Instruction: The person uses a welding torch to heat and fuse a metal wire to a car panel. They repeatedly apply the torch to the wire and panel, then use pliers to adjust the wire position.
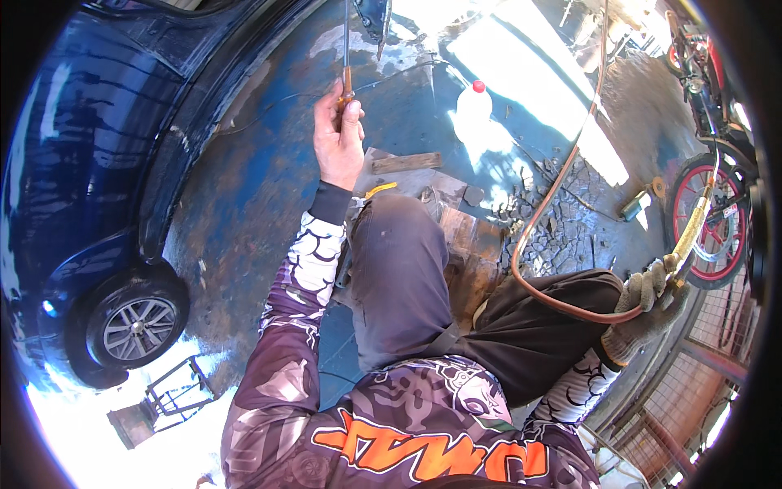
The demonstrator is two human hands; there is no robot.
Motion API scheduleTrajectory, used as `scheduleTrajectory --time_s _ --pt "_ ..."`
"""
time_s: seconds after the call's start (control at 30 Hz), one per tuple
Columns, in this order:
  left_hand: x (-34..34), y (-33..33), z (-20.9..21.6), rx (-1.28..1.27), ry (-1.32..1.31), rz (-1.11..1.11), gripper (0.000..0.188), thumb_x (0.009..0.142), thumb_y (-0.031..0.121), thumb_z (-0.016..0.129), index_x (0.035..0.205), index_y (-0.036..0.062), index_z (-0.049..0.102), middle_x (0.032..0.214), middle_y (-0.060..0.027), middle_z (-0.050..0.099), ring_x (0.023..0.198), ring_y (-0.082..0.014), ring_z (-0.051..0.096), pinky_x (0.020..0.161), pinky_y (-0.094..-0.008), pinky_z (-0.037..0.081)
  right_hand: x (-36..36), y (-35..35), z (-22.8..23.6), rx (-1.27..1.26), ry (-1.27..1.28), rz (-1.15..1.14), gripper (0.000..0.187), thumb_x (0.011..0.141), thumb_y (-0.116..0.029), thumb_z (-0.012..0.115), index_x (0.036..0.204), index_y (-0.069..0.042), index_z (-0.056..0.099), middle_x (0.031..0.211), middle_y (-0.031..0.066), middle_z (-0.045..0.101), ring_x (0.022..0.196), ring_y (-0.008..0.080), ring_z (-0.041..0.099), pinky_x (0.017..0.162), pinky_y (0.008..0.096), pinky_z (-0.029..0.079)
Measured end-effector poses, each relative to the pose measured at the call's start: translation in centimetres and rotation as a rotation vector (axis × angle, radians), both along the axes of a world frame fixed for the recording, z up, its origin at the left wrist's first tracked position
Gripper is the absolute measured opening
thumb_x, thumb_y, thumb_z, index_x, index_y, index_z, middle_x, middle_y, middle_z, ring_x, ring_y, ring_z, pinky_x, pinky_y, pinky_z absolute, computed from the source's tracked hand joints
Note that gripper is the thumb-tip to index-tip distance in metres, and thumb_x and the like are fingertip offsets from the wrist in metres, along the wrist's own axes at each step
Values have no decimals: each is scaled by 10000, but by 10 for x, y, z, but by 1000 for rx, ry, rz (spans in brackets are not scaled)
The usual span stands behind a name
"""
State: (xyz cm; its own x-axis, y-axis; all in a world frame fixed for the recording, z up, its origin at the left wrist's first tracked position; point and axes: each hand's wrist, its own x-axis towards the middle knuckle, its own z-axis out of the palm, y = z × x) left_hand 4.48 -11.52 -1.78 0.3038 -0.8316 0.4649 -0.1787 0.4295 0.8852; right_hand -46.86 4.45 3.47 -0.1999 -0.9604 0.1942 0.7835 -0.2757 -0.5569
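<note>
Up near the dark blue car body (90, 138), the bare left hand (338, 138) is clenched around the orange handle of a screwdriver (346, 69), its shaft pointing away from the person. Well apart, at the right, the gloved right hand (652, 297) grips a brass torch (692, 232), from which a reddish hose (562, 179) loops across the cracked floor. A white plastic bottle (472, 106) with a red cap stands between them, near a red-rimmed motorcycle wheel (713, 220).
</note>
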Motion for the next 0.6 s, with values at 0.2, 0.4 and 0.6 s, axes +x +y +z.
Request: scheduleTrajectory --time_s 0.2,0.4,0.6 --pt "3 40 61 139 -64 11 387 1087 151 586 1468 114 529 917 -10 623 598 -20 496 489 -171 396 3 -1 2 18 -2 -24 485 1071 -320 546 1324 90 496 776 30 482 449 93 394 436 275 333" --pt "13 73 154 409 -126 -69 352 1089 211 592 1429 118 580 862 6 617 541 1 463 434 -158 346 3 0 1 8 -19 -18 508 1079 -342 538 1325 100 494 785 29 479 448 90 387 443 269 328" --pt "39 69 232 550 -308 -101 373 1075 277 602 1400 93 612 887 -5 619 525 8 459 402 -151 336 3 1 -3 -21 6 -47 518 1086 -345 532 1345 101 483 786 23 473 458 90 385 451 265 326"
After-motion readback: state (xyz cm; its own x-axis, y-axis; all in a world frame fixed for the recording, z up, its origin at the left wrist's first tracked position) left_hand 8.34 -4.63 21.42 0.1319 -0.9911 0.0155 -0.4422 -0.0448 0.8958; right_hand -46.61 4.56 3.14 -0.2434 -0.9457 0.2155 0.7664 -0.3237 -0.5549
